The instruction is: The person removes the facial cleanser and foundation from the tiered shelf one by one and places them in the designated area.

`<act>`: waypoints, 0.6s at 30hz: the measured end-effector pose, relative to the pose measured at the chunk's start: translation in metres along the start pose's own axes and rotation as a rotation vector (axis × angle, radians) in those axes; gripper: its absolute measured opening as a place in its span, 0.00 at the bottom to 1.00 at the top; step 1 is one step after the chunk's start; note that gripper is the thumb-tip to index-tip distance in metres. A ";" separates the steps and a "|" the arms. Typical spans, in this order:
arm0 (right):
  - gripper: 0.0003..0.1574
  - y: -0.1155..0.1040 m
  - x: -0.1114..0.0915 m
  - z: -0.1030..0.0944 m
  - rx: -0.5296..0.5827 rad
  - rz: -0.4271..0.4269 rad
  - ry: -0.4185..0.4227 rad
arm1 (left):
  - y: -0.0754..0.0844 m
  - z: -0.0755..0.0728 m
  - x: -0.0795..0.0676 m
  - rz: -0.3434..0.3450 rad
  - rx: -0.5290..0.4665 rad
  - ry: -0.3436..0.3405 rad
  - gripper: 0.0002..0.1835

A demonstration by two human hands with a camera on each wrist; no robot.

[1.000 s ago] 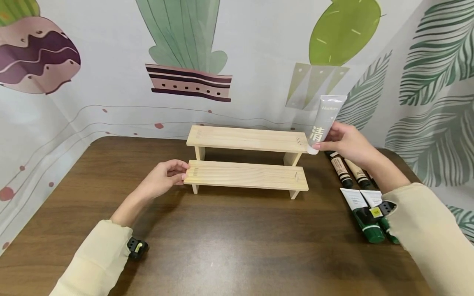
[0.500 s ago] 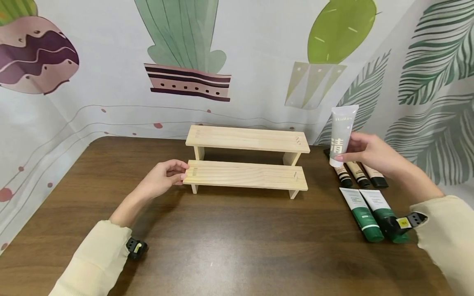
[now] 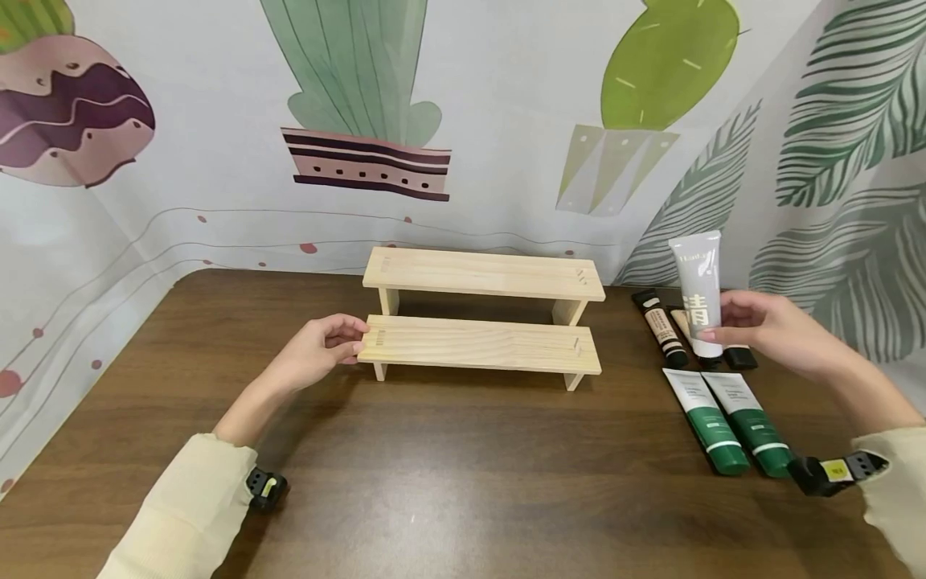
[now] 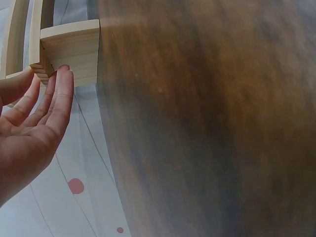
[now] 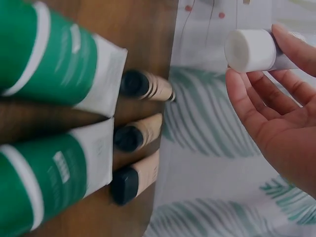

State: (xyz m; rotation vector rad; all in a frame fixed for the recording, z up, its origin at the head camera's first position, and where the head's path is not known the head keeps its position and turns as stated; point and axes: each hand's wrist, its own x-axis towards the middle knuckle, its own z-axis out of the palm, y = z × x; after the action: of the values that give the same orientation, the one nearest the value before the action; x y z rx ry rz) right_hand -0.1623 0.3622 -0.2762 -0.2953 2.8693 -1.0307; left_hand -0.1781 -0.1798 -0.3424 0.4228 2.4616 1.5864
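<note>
My right hand [image 3: 777, 334] holds a grey squeeze tube [image 3: 698, 281] with a white cap, thumb in front and fingers behind. The tube stands nearly upright in the air, cap down, and overlaps a beige tube lying behind it in the head view. In the right wrist view its white cap [image 5: 249, 50] shows between thumb and fingers. A two-step wooden display stand [image 3: 481, 344] is on the table. My left hand [image 3: 313, 351] pinches the left end of its lower step; in the left wrist view the thumb and fingertips meet the board's end [image 4: 42, 64].
Two white-and-green tubes [image 3: 705, 418] lie side by side at the table's right. Behind them lie three beige tubes with black caps [image 5: 133, 138], partly covered by the held tube. A printed cloth [image 3: 506, 161] hangs at the table's back edge [image 3: 289, 272].
My right hand has carried the grey tube right and down, away from the stand's upper step to over the beige tubes. My left hand stays at the lower step.
</note>
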 end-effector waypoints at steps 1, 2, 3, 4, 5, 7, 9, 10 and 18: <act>0.20 0.003 -0.003 -0.001 -0.007 0.004 0.002 | 0.000 0.000 0.000 0.001 0.000 -0.001 0.13; 0.20 0.007 -0.006 -0.002 -0.011 0.006 0.004 | 0.000 0.000 0.000 0.002 -0.001 -0.001 0.13; 0.19 0.010 -0.009 -0.003 -0.015 0.009 0.005 | 0.000 0.000 0.000 0.002 -0.002 -0.002 0.13; 0.18 0.013 -0.012 -0.004 -0.021 0.008 0.007 | 0.000 0.000 0.000 0.003 -0.002 -0.002 0.13; 0.18 0.016 -0.015 -0.005 -0.026 0.010 0.007 | 0.000 0.000 0.000 0.003 -0.002 -0.002 0.13; 0.17 0.023 -0.021 -0.006 -0.030 0.020 0.009 | 0.000 0.000 0.000 0.003 -0.001 -0.002 0.13; 0.16 0.032 -0.027 -0.008 -0.028 0.034 0.007 | 0.000 0.000 0.000 0.003 0.000 -0.002 0.13; 0.16 0.036 -0.030 -0.008 -0.020 0.042 0.004 | 0.000 0.000 -0.001 0.004 0.002 -0.001 0.13; 0.16 0.070 -0.054 -0.012 -0.058 0.116 0.011 | -0.001 0.000 -0.002 0.004 0.000 0.002 0.12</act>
State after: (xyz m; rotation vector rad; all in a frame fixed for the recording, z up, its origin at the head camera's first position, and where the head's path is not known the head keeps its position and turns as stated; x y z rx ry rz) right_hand -0.1219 0.4340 -0.3115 -0.1253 2.8904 -0.9327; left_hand -0.1767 -0.1810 -0.3428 0.4272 2.4641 1.5890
